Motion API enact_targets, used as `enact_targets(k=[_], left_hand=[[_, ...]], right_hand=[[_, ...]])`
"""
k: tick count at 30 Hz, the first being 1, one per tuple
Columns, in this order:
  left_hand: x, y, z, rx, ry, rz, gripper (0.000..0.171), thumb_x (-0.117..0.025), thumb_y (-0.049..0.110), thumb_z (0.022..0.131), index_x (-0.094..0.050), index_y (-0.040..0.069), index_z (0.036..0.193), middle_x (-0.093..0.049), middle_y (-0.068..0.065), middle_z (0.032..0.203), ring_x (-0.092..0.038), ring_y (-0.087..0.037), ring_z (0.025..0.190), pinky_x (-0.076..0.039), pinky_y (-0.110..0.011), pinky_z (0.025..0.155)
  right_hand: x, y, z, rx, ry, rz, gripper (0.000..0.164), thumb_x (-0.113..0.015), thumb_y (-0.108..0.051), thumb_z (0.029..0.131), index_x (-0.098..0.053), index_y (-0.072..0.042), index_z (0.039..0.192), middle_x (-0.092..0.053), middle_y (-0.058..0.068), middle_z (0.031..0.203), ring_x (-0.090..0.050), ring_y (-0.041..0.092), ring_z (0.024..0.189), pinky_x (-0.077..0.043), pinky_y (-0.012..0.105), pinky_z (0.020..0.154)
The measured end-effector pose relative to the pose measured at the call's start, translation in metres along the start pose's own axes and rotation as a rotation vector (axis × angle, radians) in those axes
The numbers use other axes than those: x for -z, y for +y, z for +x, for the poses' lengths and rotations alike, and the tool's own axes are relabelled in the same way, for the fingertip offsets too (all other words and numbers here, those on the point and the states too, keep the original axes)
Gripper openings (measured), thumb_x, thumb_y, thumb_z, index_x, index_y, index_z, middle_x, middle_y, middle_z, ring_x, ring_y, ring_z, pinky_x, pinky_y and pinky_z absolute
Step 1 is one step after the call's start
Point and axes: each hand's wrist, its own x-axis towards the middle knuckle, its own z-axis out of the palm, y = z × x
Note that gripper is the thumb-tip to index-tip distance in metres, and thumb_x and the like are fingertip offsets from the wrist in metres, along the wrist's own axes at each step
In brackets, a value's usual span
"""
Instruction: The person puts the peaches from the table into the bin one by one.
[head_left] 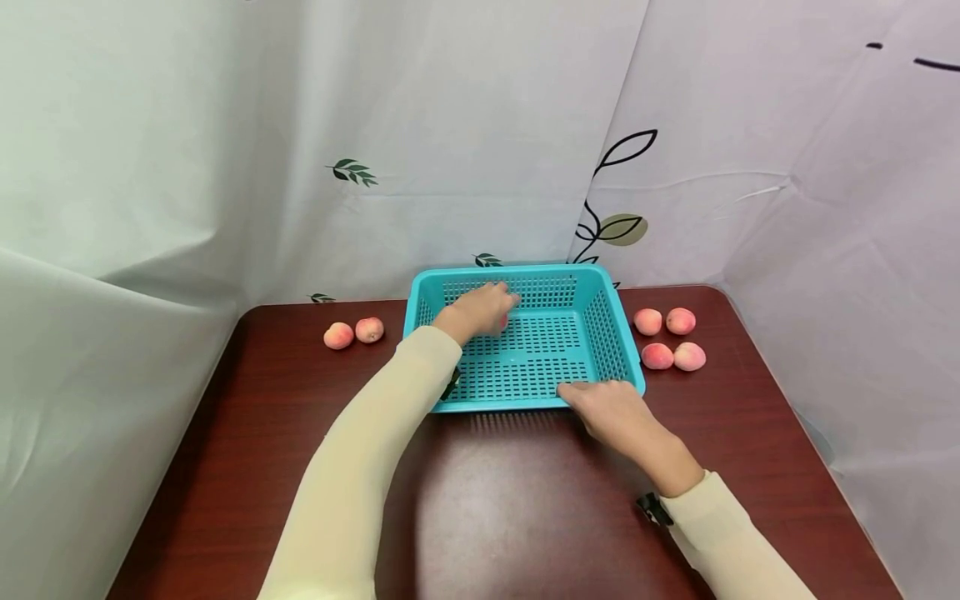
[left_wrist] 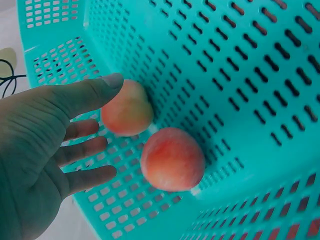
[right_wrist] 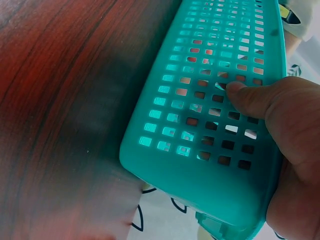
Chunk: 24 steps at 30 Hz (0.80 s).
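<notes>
A turquoise perforated plastic basket (head_left: 517,405) stands on the table. My left hand (head_left: 480,310) reaches inside at its left part. In the left wrist view, one redder peach (left_wrist: 172,160) and one yellower peach (left_wrist: 127,109) lie side by side in the basket against its perforated wall. The left fingers are spread and loosely extended, with the thumb tip overlapping the yellower peach. My right hand (head_left: 615,412) grips the near rim by the right corner. Its thumb (right_wrist: 245,97) presses the outer wall; the other fingers are hidden behind the rim.
Two peaches, an outer one (head_left: 338,336) and an inner one (head_left: 370,330), lie left of the basket. To its right sits a group of several peaches (head_left: 657,357). A white patterned curtain (head_left: 480,150) hangs behind the dark red wooden table (head_left: 247,467).
</notes>
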Motion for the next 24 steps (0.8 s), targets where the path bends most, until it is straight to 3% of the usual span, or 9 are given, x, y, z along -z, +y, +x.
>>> enact_targets(k=[8,12,17,24], left_hand=[[0.011,-0.008,-0.014,-0.005,0.013,-0.018,0.065,-0.063,0.028,0.102,-0.037,0.014,0.16,-0.037,-0.017,0.161,-0.039,-0.034,0.149,-0.044,-0.05,0.114],[0.016,-0.009,-0.023,-0.032,0.047,0.008,0.069,-0.068,0.034,0.1,-0.039,0.013,0.159,-0.041,-0.018,0.158,-0.042,-0.034,0.146,-0.046,-0.049,0.112],[0.019,-0.01,-0.038,-0.058,0.093,0.073,0.068,-0.065,0.043,0.101,-0.042,0.011,0.157,-0.045,-0.018,0.155,-0.046,-0.035,0.142,-0.048,-0.049,0.109],[0.017,-0.016,-0.059,-0.078,0.188,0.113,0.066,-0.056,0.049,0.104,-0.043,0.014,0.157,-0.041,-0.019,0.16,-0.039,-0.039,0.149,-0.032,-0.059,0.12]], right_hand=[[0.0,-0.002,-0.001,-0.003,-0.007,0.005,0.03,-0.063,0.003,0.089,-0.044,-0.017,0.078,-0.044,-0.006,0.063,-0.029,0.012,0.047,-0.024,0.026,0.045],[0.001,-0.001,-0.001,-0.003,-0.001,0.004,0.03,-0.064,0.003,0.089,-0.044,-0.017,0.078,-0.043,-0.006,0.062,-0.029,0.012,0.047,-0.024,0.026,0.045],[0.001,-0.001,-0.001,0.0,0.0,0.001,0.03,-0.063,0.003,0.089,-0.044,-0.017,0.078,-0.043,-0.006,0.063,-0.029,0.012,0.047,-0.024,0.026,0.045],[0.002,0.0,0.0,0.0,0.006,0.002,0.031,-0.063,0.004,0.089,-0.044,-0.017,0.077,-0.041,-0.006,0.062,-0.028,0.012,0.048,-0.022,0.026,0.046]])
